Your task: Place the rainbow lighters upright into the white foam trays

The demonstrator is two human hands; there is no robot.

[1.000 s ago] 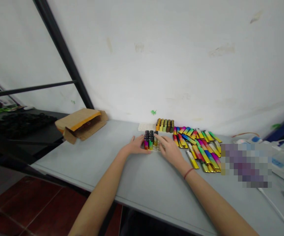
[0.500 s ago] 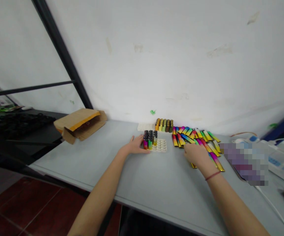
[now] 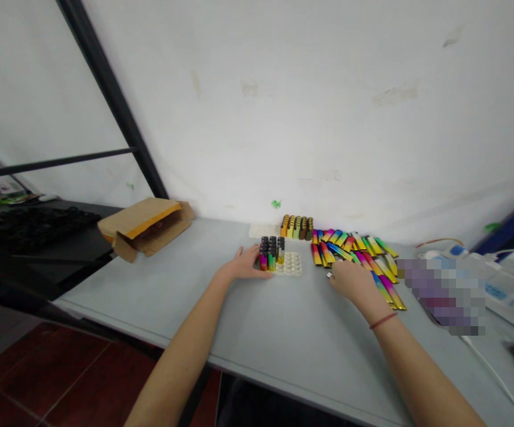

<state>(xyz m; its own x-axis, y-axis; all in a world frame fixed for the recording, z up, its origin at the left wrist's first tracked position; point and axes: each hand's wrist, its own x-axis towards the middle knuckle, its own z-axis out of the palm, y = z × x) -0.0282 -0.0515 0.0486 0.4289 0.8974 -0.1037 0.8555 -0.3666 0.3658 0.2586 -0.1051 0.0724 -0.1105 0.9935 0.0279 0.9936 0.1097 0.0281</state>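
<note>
Right hand (image 3: 354, 281) has drawn back a little toward the near-left fringe of the loose lighters (image 3: 366, 252) since half a second ago; a second ago it was over at the tray. Its fingers are now curled, knuckles up, and a small metal end peeks out at the fingertips. Likely one lighter picked up, but I cannot tell whether the grip is closed. Red wrist band (image 3: 382, 321) on that arm. Left hand (image 3: 243, 267) unmoved, lying flat with fingers spread on the bench (image 3: 257, 332), touching the left side of the white tray (image 3: 291, 265). Tray sits mid-bench toward the far edge. Upright lighters (image 3: 271, 252) fill its left sockets; the right sockets are bare. Step in hand, by my reading: taking one lighter from the heap for the tray. Next move calls for turning it upright and seating it in a bare socket just beside the filled rows. Second tray (image 3: 259, 229) at the far edge, a row of lighters standing on it. Cardboard box (image 3: 145, 225) at the far-left corner; cables (image 3: 501, 284) at the right end. No brand or writing legible.
</note>
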